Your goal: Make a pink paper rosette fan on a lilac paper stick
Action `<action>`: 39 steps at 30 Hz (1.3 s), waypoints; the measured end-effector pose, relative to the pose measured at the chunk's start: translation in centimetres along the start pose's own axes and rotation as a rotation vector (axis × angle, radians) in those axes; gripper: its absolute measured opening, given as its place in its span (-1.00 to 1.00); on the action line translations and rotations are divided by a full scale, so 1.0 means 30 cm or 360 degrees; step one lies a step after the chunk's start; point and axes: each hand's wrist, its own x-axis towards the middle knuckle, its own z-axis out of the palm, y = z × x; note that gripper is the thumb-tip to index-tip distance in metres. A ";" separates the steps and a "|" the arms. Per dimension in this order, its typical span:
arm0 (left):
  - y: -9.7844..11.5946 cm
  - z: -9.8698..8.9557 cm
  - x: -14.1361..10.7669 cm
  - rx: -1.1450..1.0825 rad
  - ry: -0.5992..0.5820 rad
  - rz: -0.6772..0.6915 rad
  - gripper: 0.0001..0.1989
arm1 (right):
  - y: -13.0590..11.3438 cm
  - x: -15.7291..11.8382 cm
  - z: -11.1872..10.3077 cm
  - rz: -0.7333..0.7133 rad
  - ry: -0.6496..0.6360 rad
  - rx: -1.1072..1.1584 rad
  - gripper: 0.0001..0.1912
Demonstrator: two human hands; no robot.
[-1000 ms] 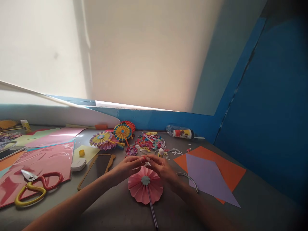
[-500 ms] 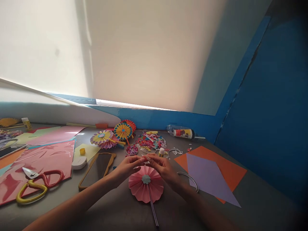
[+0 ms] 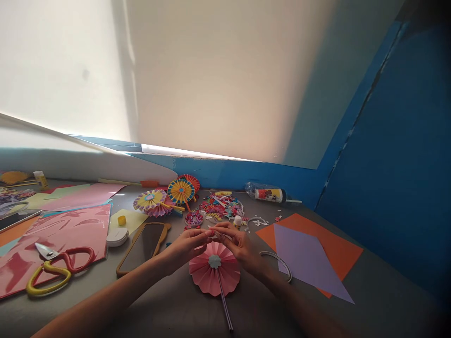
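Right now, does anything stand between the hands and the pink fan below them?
Nothing visible does. The left hand and right hand are over the pink fan, with only the small pale scrap pinched between their fingertips.

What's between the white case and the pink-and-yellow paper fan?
A pale yellow paper sheet with a small yellow cap on it, shown in the head view.

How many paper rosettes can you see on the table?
5: a pink one on a stick at the front, then a yellow-and-lilac one, a pink one, a blue-and-yellow one and a red one clustered beyond. A yellow shape far left may be a sixth.
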 end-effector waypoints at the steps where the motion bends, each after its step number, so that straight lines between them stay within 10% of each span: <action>1: 0.001 0.001 -0.001 0.0002 0.0001 0.0002 -0.60 | -0.002 -0.001 -0.001 -0.0004 0.0001 -0.0034 -0.71; 17: -0.011 -0.008 0.014 0.0658 0.0064 0.0269 -0.56 | 0.014 -0.012 0.000 -0.0361 0.0106 -0.0816 -0.76; 39: -0.030 0.007 0.005 0.0906 0.0197 0.0407 -0.63 | 0.024 -0.010 0.004 -0.0346 0.0101 -0.0790 -0.78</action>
